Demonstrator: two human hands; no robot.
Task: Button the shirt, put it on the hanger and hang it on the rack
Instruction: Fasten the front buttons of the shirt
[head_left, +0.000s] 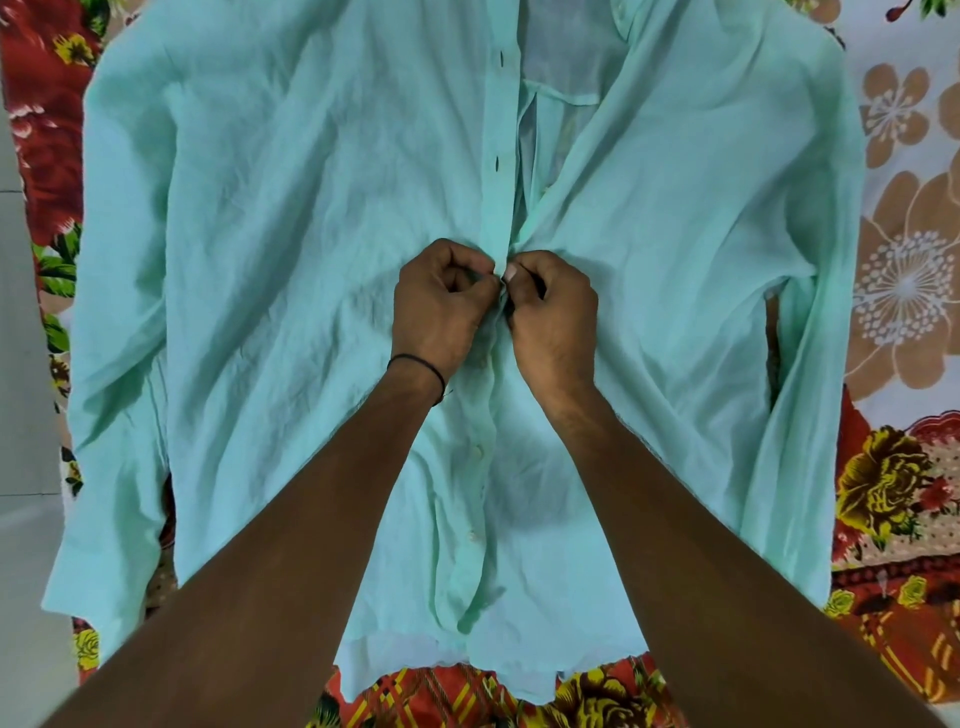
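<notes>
As left hand (440, 307), right hand (555, 318) pinch shirt (260, 249)

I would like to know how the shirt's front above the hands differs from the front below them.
The upper front of the thin mint green shirt gapes open, showing the inside back; the lower front lies closed. The upper front shows empty dark buttonholes; the lower front shows small pale buttons fastened. Both are wrinkled, and the left hand and right hand pinch the placket where they meet.

Floral bedspread (904, 218) — mint shirt (270, 218) flat on it, front up.
</notes>
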